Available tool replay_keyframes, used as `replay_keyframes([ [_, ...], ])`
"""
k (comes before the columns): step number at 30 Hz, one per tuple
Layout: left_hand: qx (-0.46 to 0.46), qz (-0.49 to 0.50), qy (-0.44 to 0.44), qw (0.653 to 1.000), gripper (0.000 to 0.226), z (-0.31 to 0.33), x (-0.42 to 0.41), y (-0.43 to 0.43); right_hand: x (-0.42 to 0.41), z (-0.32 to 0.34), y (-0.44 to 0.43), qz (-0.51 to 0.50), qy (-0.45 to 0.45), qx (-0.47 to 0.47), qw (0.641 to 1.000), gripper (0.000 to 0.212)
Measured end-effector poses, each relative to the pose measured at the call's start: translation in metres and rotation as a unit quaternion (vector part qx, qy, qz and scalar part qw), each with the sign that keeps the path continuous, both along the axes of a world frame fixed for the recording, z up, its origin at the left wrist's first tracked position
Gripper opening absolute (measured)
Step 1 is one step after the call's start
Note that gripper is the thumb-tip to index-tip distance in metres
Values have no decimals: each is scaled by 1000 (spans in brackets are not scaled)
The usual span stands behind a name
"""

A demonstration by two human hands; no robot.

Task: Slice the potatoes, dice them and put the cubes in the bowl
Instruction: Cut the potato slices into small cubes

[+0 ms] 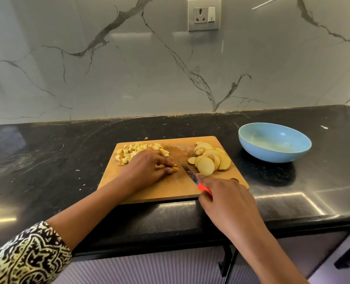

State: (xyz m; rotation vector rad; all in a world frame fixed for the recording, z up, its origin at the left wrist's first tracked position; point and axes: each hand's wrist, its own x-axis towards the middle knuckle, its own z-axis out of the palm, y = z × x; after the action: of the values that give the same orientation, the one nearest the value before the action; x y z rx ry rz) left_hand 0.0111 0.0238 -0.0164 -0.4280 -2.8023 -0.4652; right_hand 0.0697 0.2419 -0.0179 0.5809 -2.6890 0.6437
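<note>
A wooden cutting board [170,191] lies on the black counter. Diced potato cubes [133,151] are heaped at its far left. Round potato slices [209,160] are piled at its far right. My left hand [147,168] lies in the board's middle with curled fingers holding down small potato pieces [175,170]. My right hand [227,201] grips the red handle of a knife [189,173], whose blade points away from me, just right of those pieces. A light blue bowl [251,146] stands right of the board; only a few specks show inside it.
The black counter [57,160] runs left and right of the board, with small scraps on the left. A marble wall with a socket [203,14] stands behind. The counter's front edge runs just below the board, with cabinet fronts under it.
</note>
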Motion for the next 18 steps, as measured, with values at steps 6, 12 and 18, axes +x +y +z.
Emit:
replay_keyframes([
  [6,50,41,10,998,24,0,3,4,2,1,-12,13,-5,-6,1000,46],
  [12,59,48,9,997,22,-1,2,3,4,-1,-21,20,-11,16,1000,47],
  [18,84,34,0,996,20,1,0,3,-9,2,-38,22,-3,76,997,35],
])
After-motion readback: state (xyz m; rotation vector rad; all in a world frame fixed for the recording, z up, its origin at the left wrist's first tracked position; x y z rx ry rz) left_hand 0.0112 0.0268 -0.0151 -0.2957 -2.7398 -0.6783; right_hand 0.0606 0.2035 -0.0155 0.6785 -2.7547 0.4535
